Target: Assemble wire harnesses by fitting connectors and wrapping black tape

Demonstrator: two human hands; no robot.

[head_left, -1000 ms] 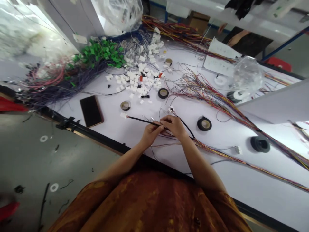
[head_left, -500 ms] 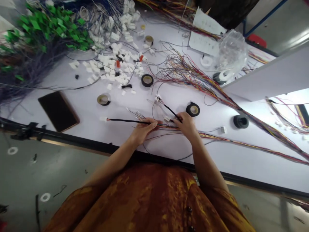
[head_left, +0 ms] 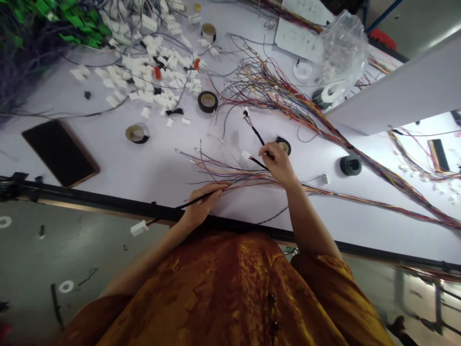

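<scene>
My left hand is closed around a black-sleeved wire at the table's front edge. That wire hangs past the edge and ends in a white connector. My right hand pinches another black-sleeved branch that ends in a white connector farther up the table. A second small white connector lies just left of that hand. Thin coloured wires fan out between the two hands and run off to the right as a long harness.
A dark phone lies at the left. Tape rolls dot the white table. Loose white connectors are heaped at the back, green-tagged wires at far left, a clear plastic bag and papers at back right.
My left hand has drawn back to the table's front edge, so its wire's connector now hangs off the table. My right hand has moved up and right. The camera has tilted down.
</scene>
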